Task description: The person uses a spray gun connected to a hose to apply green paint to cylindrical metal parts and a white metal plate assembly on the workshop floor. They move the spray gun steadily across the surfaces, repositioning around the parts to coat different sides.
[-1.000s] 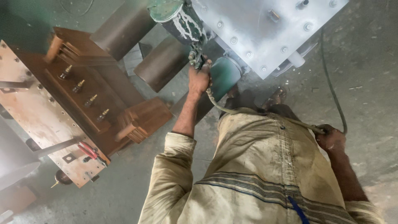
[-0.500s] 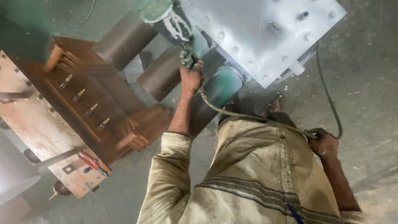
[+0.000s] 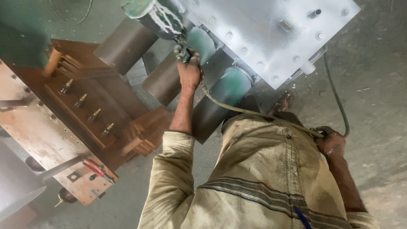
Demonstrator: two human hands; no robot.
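Your left hand [image 3: 189, 73] is stretched far out in front of you, with its fingers curled tight around the handle of a small metal spray gun [image 3: 183, 53]. The gun has a dark paint cup splashed with green and white [image 3: 157, 16] on top, near the upper edge of the view. The gun's tip sits just beside a green-painted round cylinder [image 3: 202, 41] that lies under a big pale grey metal plate with bolts [image 3: 271, 38]. A second green-painted cylinder [image 3: 231, 87] lies next to it, closer to your body. A thin, dirty yellowish hose [image 3: 250, 112] runs from the gun, across your tan shirt [image 3: 263, 178], over to your right hand [image 3: 330, 142]. Your right hand is closed into a fist around that hose, down by your right side and well apart from the gun. A thin dark cable [image 3: 337, 95] bends over the grey concrete floor [image 3: 377, 76] near that hand. On the left sit two brown unpainted cylinders [image 3: 125, 44], next to the green ones. Beside them is a long rusty brown metal frame [image 3: 85, 114] with a row of small brass bolts [image 3: 87, 108] sticking up. A pair of red-handled pliers [image 3: 96, 168] rests on the frame's near end, far from both of your hands.
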